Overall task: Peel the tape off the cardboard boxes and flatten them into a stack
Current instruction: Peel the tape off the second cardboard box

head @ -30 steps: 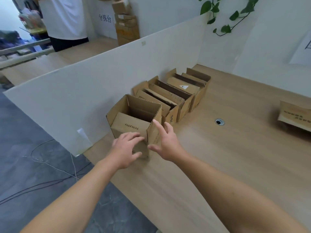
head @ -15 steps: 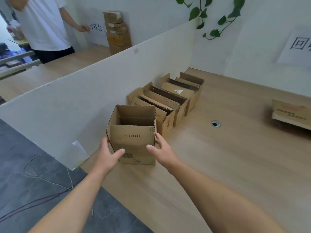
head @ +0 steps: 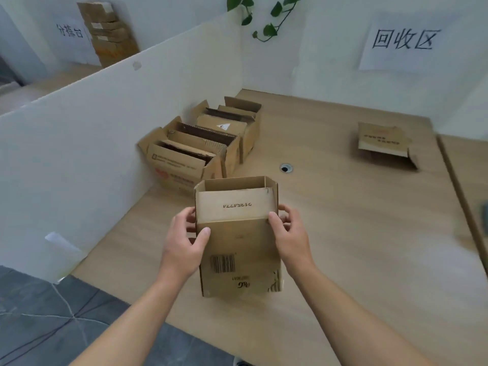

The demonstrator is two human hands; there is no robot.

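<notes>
Cardboard box (head: 239, 249), top open, stands near the counter's (head: 356, 233) front edge, left grip (head: 183, 244) and right grip (head: 291, 235) each clasping 1 side; 3 more open boxes (head: 182, 165) line the partition (head: 92, 154) behind it.

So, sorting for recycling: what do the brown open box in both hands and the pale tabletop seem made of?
Brown open box: matte cardboard, likely corrugated; creased folds, printed barcode. Pale tabletop: smooth, looks like wood-grain laminate, judging by even streaks; solid wood possible.

Open-topped brown cardboard box (head: 239, 249), upright
</notes>
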